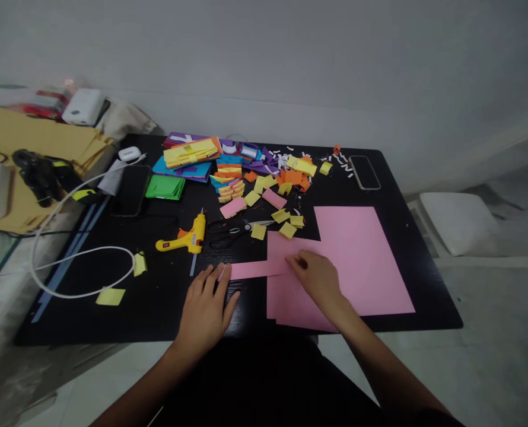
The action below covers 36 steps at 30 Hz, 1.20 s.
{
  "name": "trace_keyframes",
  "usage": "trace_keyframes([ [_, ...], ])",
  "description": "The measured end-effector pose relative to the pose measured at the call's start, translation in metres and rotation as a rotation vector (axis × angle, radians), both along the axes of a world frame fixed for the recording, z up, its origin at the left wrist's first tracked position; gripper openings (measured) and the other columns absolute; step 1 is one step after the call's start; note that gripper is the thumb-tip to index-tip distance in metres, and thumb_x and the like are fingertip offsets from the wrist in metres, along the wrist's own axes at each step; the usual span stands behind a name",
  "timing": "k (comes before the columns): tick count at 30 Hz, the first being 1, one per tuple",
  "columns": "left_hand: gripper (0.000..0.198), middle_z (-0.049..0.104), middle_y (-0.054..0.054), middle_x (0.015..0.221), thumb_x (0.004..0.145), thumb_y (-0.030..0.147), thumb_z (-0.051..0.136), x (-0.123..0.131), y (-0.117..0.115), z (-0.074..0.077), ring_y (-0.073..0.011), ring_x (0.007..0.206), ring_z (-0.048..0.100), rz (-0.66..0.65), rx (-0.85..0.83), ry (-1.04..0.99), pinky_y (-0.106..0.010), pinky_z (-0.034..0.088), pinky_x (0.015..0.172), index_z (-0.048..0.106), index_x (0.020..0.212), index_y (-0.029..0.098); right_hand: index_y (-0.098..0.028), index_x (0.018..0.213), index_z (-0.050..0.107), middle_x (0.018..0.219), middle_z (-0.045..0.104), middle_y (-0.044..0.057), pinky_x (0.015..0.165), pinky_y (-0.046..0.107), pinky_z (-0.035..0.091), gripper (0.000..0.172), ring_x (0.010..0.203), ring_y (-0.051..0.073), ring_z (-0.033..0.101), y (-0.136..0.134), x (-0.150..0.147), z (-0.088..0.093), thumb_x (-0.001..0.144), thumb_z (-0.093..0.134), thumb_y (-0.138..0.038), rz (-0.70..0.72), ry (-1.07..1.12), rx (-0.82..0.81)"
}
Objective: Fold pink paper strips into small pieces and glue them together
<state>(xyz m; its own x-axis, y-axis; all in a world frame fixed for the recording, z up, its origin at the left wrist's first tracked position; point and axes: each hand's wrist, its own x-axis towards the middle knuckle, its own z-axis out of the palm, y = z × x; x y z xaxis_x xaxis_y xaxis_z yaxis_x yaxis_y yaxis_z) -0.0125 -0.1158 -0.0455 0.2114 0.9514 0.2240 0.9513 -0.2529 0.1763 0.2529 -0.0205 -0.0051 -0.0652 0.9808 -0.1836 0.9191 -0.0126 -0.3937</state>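
A narrow pink paper strip (250, 270) lies across the black tabletop, its right part overlapping a pink sheet (276, 302). Over the strip's left end my left hand (207, 305) rests flat, fingers spread and pressing down. My right hand (318, 277) is closed, with thumb and fingertips pinched at the strip's right end above the pink sheet. Another large pink sheet (362, 255) extends to the right beneath my right hand and forearm. Just beyond the strip are dark-handled scissors (237, 230) and a yellow glue gun (186, 237) with a glue stick protruding.
Folded colored paper bundles (190, 153) and yellow, orange and pink paper pieces (274, 198) cover the back middle. One phone (364, 172) sits back right, another phone (131, 190) at left. A white cable (53, 290) loops across the left side. Beyond the table stands a white stool (457, 222).
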Motion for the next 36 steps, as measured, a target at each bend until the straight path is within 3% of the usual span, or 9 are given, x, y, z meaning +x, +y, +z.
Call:
trace_keyframes([
  [7,0.053,0.067,-0.022,0.145,0.105,0.038,0.056,0.001,-0.001,-0.002,-0.0425,0.139,0.058,0.010,-0.003,-0.021,-0.058,0.049,0.114,0.058,0.150,0.010,-0.023,0.065,0.049,0.070,0.064,0.003,0.059,0.030,0.026,0.038,0.064,0.019,0.055,0.003,0.010,0.009,0.101,0.060,-0.031,-0.050,-0.013,0.030],
  [15,0.053,0.068,-0.022,0.143,0.105,0.038,0.057,-0.001,0.000,-0.003,-0.0423,0.137,0.058,-0.004,0.019,-0.011,-0.057,0.049,0.114,0.059,0.149,0.008,-0.021,0.079,0.065,0.084,0.074,0.003,0.069,0.029,0.036,0.025,0.076,0.018,0.064,0.004,-0.059,0.002,0.101,0.066,-0.032,0.195,0.102,0.003],
  [18,0.053,0.067,-0.022,0.145,0.105,0.038,0.057,0.000,-0.001,-0.002,-0.0417,0.138,0.057,0.000,0.014,-0.018,-0.057,0.048,0.115,0.058,0.150,0.008,-0.021,0.080,0.066,0.084,0.074,0.004,0.068,0.029,0.036,0.022,0.076,0.018,0.064,0.005,-0.067,-0.001,0.101,0.067,-0.028,0.237,0.112,-0.020],
  [36,0.053,0.067,-0.023,0.141,0.105,0.038,0.057,0.000,0.001,0.003,-0.0425,0.136,0.057,-0.004,-0.019,-0.021,-0.057,0.048,0.113,0.057,0.149,0.007,-0.023,0.067,0.045,0.069,0.062,0.001,0.059,0.029,0.026,0.034,0.065,0.018,0.053,0.009,0.012,0.005,0.097,0.059,-0.029,0.017,0.040,-0.044],
])
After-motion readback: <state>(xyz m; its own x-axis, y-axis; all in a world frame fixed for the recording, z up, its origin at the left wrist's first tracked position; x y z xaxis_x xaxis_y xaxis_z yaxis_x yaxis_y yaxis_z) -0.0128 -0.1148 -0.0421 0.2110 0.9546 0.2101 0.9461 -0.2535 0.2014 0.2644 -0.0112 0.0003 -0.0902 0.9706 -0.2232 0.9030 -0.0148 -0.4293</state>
